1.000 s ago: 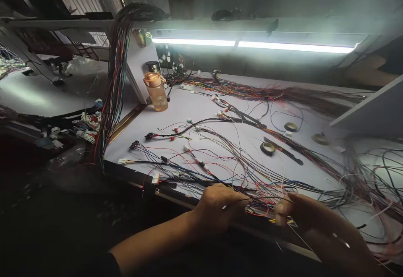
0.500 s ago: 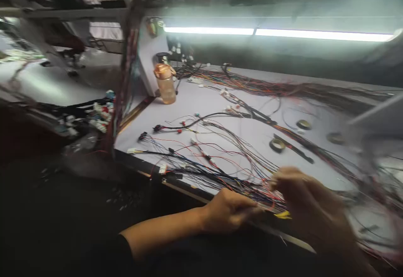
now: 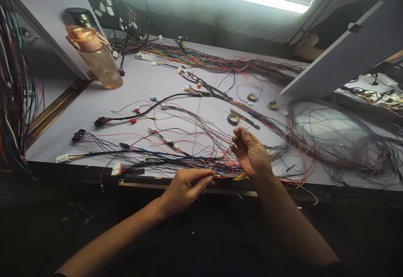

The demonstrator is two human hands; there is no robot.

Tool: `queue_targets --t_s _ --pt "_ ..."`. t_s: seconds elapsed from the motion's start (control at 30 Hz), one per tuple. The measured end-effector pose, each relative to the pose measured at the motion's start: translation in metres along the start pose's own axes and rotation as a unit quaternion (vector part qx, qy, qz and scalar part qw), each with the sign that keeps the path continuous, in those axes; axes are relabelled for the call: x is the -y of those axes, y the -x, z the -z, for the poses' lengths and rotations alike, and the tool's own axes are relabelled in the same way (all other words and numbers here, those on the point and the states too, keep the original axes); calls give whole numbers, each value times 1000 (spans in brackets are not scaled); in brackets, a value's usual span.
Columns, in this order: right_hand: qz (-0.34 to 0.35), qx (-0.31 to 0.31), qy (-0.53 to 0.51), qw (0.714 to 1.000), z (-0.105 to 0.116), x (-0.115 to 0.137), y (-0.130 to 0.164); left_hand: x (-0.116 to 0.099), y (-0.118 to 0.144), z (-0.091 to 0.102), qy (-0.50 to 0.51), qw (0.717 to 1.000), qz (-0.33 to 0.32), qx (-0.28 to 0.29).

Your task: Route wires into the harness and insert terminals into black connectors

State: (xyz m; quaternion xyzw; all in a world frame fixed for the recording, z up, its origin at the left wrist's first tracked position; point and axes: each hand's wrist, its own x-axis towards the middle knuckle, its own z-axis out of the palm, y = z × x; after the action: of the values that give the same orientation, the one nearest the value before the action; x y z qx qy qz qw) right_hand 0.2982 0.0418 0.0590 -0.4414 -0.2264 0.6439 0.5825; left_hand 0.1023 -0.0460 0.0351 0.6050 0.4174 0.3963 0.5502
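Both hands (image 3: pixel 220 170) pinch thin wires (image 3: pixel 220 168) at the table's (image 3: pixel 103 100) near edge.

A loose wire harness (image 3: pixel 176 142) spreads across the middle of the surface (image 3: pixel 94 105), its connectors fanned out to the left. The left hand (image 3: pixel 185 186) sits at the near edge; the right hand (image 3: pixel 250 153) is just right of it and a little farther in, both among the wires. Behind the right hand lies a tape roll (image 3: pixel 233 118) (two more sit beyond it). A bottle (image 3: pixel 94 56) leans at the far left.
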Motion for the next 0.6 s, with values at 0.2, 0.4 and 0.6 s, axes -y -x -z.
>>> queue_targets --t_s 0.2,0.4,0.6 --pt "-34 -19 -24 999 10 -5 -6 -5 -4 9 -103 990 -95 -29" --pt "-28 -9 -33 999 12 -2 -5 -2 -5 15 -231 956 -178 -33" --pt "-11 20 -25 999 10 1 -2 2 -5 11 -239 953 -186 -24"
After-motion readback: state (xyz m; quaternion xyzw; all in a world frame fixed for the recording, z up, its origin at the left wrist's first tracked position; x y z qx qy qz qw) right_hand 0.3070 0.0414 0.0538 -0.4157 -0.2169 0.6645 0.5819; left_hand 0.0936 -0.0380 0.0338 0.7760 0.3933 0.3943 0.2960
